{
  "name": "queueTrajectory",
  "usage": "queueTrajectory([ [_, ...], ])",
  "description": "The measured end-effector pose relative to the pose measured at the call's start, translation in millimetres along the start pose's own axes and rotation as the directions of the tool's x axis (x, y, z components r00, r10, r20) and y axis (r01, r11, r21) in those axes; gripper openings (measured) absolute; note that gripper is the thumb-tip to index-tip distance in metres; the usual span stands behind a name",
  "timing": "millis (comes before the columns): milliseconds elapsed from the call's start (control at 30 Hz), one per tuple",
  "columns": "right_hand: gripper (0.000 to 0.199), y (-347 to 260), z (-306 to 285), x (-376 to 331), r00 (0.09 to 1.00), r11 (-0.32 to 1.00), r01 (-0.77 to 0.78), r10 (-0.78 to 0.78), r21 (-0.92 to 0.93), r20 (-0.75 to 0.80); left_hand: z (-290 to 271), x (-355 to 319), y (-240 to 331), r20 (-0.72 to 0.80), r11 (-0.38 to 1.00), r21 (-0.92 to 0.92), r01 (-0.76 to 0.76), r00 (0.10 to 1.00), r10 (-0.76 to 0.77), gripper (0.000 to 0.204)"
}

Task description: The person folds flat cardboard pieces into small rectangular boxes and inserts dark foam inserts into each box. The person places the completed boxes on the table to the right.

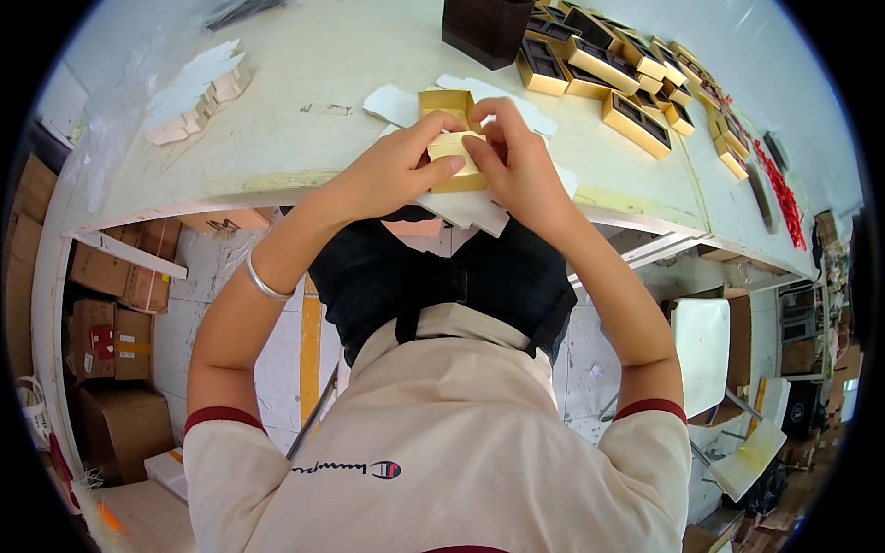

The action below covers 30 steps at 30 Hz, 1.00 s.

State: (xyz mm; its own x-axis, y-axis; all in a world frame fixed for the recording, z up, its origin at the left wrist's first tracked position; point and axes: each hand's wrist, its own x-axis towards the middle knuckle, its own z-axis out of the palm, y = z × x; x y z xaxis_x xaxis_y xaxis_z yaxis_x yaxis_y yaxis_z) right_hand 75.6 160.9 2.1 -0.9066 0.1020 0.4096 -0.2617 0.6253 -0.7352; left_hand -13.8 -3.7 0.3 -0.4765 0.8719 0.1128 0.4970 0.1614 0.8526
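Both my hands are closed around a small gold cardboard box (458,181) near the table's front edge. My left hand (410,166) grips its left side, thumb lying along the near face. My right hand (516,157) bends over the right side, with the thumb pressing on the pale upper panel. The far part of the box stands up as an open gold tray shape; its inside is partly hidden by my fingers. Beneath it lie several flat white card pieces (392,103), some jutting past the table edge.
Several gold boxes with black inserts (636,124) are heaped at the far right, beside a stack of dark brown inserts (486,32). White folded card pieces (198,92) stand in a row at the left. Red ribbon (782,194) lies far right; a white chair (701,355) stands below.
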Motion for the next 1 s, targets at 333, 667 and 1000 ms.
queueTrajectory([
  [333,0.026,13,-8,-18,0.789,0.649,0.585,-0.594,-0.487,0.155,33,-10,-9,-0.385,0.896,0.346,-0.279,0.829,0.407,0.014],
  [667,0.013,-2,-27,12,0.856,0.914,0.254,-0.061,-0.317,0.513,22,-2,5,-0.215,0.885,0.447,-0.131,0.945,0.248,0.018],
  [1000,0.02,14,-32,17,0.801,0.96,0.212,-0.062,-0.185,0.596,5,9,10,-0.038,0.904,0.424,-0.055,0.996,0.079,0.016],
])
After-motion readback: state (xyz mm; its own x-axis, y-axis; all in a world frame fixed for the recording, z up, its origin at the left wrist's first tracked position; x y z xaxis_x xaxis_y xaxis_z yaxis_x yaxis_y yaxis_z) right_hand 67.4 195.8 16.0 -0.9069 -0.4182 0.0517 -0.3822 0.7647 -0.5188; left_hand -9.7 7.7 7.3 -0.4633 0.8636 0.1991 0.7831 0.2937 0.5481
